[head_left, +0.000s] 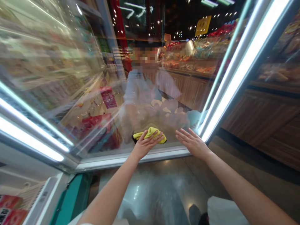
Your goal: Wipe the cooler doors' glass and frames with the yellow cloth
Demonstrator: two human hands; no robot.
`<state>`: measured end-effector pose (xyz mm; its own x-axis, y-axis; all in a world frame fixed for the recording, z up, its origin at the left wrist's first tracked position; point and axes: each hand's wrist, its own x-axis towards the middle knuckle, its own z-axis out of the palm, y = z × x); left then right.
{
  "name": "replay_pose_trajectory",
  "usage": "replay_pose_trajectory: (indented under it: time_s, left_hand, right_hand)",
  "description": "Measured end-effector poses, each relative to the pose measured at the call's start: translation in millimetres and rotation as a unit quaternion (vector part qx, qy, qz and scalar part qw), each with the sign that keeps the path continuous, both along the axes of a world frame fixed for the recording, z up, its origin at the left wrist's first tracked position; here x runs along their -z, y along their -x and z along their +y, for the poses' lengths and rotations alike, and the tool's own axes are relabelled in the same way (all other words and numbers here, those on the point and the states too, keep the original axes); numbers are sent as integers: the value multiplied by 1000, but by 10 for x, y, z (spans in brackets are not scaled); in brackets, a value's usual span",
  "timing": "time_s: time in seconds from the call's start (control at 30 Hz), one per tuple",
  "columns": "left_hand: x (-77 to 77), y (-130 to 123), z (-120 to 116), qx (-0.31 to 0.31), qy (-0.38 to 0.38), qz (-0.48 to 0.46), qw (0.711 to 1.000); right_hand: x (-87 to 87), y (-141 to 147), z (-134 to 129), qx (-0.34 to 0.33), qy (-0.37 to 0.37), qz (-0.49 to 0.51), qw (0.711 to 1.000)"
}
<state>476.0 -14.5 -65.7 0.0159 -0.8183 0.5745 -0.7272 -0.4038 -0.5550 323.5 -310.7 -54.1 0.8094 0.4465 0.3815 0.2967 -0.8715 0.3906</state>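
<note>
My left hand (146, 144) presses a folded yellow cloth (152, 132) with a dark edge against the lower part of a glass door (140, 153). Its fingers lie over the cloth, which bunches up above them. To the right, my right hand (193, 142) is open, fingers stretched out at the glass near the lit side frame; whether the whole palm touches cannot be made out. A light metal strip (173, 155) runs along the door's bottom, below both hands. The glass mirrors a person in a light top, and reflections overlap what is behind it.
Bright light tubes line the door's right frame (236, 72) and the left side (30, 131). Red packages (10, 209) sit inside the cabinet at lower left, above a teal base panel (67, 198). Wood-panelled display counters (267, 118) stand at right, on a shiny floor (164, 187).
</note>
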Motion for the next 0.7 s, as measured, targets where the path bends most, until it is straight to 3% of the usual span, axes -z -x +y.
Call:
replay_pose_trajectory:
  time_s: [0.07, 0.13, 0.27, 0.33, 0.4, 0.53, 0.63, 0.7]
  left_hand:
    - [-62, -18, 81, -16, 18, 0, 1000]
    - [-182, -12, 10, -46, 78, 4, 996]
    - [-315, 78, -471, -77, 165, 18, 983]
    - [-248, 121, -679, -59, 142, 13, 988]
    - [-125, 133, -745, -15, 74, 2, 997]
    - [3, 66, -548, 71, -44, -13, 996]
    - [-168, 32, -530, 57, 5, 14, 998]
    - [-355, 60, -709, 34, 69, 40, 996]
  right_hand:
    - [-18, 55, -71, 11, -8, 4, 1000]
    - [-29, 108, -134, 24, -20, 1, 1000]
    - [-14, 190, -221, 39, -33, -8, 999]
    - [-3, 215, -249, 39, -34, -8, 999]
    - [-2, 231, -276, 37, -36, -8, 999]
    - [-40, 260, -352, 42, -44, -15, 998]
    - [-77, 276, -413, 53, -49, -27, 997]
    - [-86, 278, -445, 58, -50, -31, 997]
